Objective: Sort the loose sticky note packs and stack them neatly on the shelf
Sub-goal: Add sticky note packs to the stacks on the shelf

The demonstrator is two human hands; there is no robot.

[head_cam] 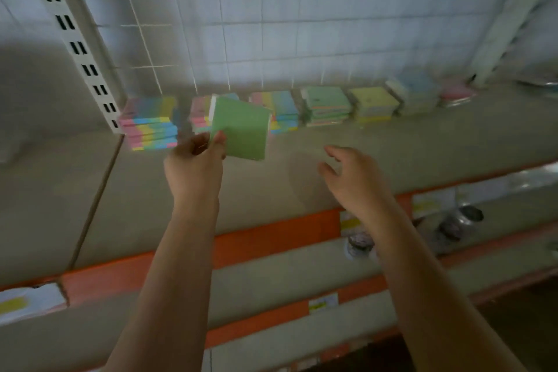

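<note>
Up at the shelf [392, 142], left hand [193, 166] pinches a green pack [241, 130]; right hand [350, 178] hangs loosely spread, labels unreadable.

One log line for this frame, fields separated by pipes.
left hand holds green pack | right hand open above shelf | stacks along back

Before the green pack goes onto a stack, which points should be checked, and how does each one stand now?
1. Grip: left hand holds the green pack by its lower corner, thumb on top: ok.
2. Right hand open, holding nothing, free to steady: ok.
3. Matching stack: a green-topped stack stands to the right in the row: ok.
4. Pack level: it is tilted: not ok.
5. Shelf bare in front of the row: ok.
6. Stack edges even: blurred, cannot tell.
</note>
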